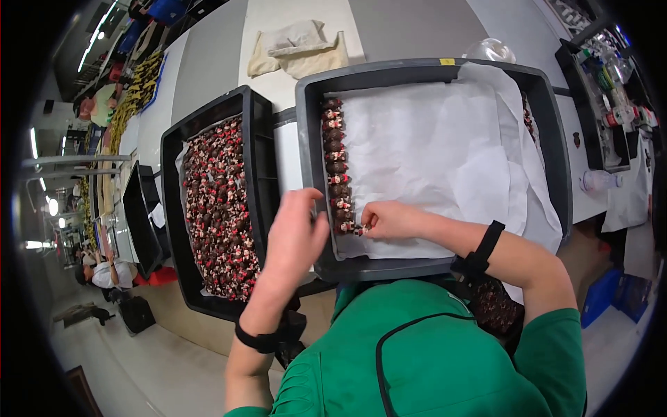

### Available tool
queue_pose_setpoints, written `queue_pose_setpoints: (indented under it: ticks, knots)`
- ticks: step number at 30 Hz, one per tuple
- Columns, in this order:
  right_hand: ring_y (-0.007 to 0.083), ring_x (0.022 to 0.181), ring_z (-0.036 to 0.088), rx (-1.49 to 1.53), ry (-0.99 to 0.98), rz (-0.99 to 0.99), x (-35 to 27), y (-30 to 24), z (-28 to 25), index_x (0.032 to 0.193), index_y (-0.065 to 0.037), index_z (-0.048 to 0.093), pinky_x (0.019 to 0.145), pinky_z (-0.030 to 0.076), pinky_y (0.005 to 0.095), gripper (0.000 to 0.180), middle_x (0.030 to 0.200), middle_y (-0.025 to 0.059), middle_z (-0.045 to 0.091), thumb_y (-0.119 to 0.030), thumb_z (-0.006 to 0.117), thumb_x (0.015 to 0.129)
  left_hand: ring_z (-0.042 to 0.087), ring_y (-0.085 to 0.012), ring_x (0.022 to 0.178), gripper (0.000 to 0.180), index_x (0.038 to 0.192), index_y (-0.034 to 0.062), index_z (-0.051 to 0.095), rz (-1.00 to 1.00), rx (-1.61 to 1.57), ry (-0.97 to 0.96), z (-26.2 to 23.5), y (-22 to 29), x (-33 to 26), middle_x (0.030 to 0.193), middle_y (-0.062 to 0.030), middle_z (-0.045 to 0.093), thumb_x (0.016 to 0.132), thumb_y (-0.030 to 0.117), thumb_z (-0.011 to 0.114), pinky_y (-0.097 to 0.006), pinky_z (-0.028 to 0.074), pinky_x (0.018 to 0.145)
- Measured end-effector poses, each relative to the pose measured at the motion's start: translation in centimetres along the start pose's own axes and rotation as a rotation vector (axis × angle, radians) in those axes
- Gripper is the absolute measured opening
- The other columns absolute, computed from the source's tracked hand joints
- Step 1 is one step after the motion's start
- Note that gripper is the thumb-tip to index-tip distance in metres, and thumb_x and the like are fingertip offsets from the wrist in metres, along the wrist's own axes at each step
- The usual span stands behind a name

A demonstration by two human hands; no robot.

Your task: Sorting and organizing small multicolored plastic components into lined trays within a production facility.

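Note:
A large black tray (564, 153) stands in front of me, lined with white paper (424, 139). Along its left wall runs a row of small brown, red and cream figurines (336, 156). At the near end of that row my right hand (389, 219) pinches one small figurine (360, 230) between thumb and fingertips, low over the paper. My left hand (297, 233) hovers by the tray's left rim, its fingers bent and the thumb apart from them, with nothing visible in it. To its left, a narrower black tray (258, 160) is filled with many loose figurines (219, 208) of the same colours.
Folded cream cloths (299, 50) lie beyond the trays, and a clear plastic bundle (490, 50) sits behind the large tray. On the right are a clear bottle (601, 181) and a dark bin of assorted items (601, 104). Another person (114, 272) is far left.

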State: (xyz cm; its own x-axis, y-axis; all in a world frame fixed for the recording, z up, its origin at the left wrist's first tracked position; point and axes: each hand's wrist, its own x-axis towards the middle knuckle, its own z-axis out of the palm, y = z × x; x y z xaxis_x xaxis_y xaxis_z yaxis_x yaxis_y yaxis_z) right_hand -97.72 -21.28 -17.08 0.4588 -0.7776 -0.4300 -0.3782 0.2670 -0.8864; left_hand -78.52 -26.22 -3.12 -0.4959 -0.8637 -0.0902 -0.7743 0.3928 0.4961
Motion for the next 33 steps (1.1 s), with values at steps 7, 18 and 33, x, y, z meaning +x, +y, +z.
queue_pose_setpoints:
  ticks: [7, 18, 33]
  knots:
    - [0.0351, 0.084, 0.06, -0.126, 0.108, -0.133, 1.2, -2.7, 4.9, 0.089, -0.001, 0.055, 0.073, 0.049, 0.0407, 0.021, 0.084, 0.0164, 0.06, -0.007, 0.069, 0.074, 0.057, -0.0064, 0.09, 0.027, 0.122, 0.0003, 0.051, -0.331, -0.84, -0.024, -1.9, -3.3, -3.9, 0.103, -0.0022, 0.059, 0.097, 0.009, 0.056, -0.022, 0.048, 0.081]
    - [0.0296, 0.068, 0.055, -0.016, 0.312, 0.015, 1.6, -2.0, 6.3, 0.079, -0.003, 0.051, 0.062, 0.045, 0.0388, 0.029, 0.072, 0.0142, 0.057, -0.014, 0.077, 0.074, 0.061, -0.0103, 0.097, 0.02, 0.106, 0.0003, 0.059, -0.238, -0.73, 0.086, -1.4, -4.4, -6.5, 0.105, -0.0051, 0.057, 0.088, 0.003, 0.065, -0.024, 0.051, 0.079]
    - [0.024, 0.074, 0.064, -0.045, 0.22, 0.151, -0.9, -0.3, 0.6, 0.087, -0.004, 0.061, 0.068, 0.05, 0.0353, 0.024, 0.08, 0.0108, 0.067, -0.025, 0.071, 0.08, 0.058, -0.0191, 0.084, 0.009, 0.087, 0.0088, 0.06, 0.463, 0.59, -0.327, 6.2, -2.8, -4.4, 0.086, -0.0045, 0.058, 0.079, 0.011, 0.057, -0.034, 0.039, 0.079]
